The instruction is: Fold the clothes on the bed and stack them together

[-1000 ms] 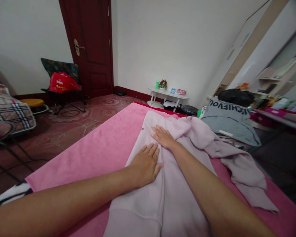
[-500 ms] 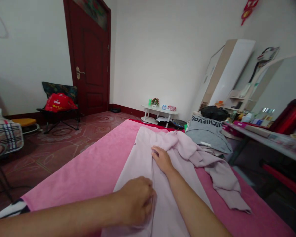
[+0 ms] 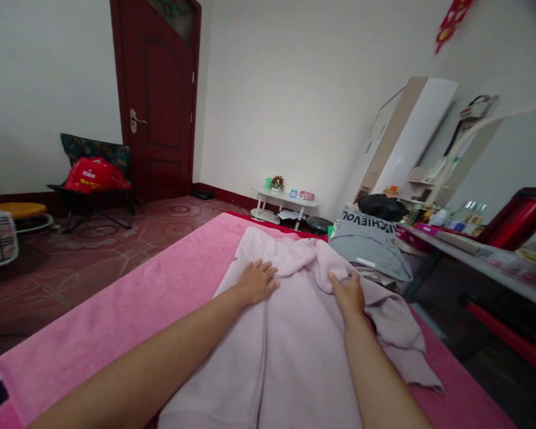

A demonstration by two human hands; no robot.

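Observation:
A pale pink sweatshirt (image 3: 310, 333) lies lengthwise on a pink blanket (image 3: 161, 292), a long crease running down its body. My left hand (image 3: 256, 282) rests flat on its upper left part, fingers spread over the cloth. At the upper right, my right hand (image 3: 351, 296) has its thumb and fingers around a bunched fold of the sleeve (image 3: 402, 316). Beyond that hand the sleeve slants off to the right, its cuff lying on the blanket. Small lettering shows near the top edge of the sweatshirt.
A grey garment with dark letters (image 3: 370, 241) lies at the far right corner, a black bag-like item (image 3: 382, 207) on top. To the right is a dressing table (image 3: 469, 250) with bottles and a red cylinder (image 3: 516, 220). A folding chair (image 3: 96, 149) holds a red bag (image 3: 96, 174).
My left hand has moved forward from the near crease and opened flat on the upper left. My right hand has shifted right from the middle to the sleeve fold.

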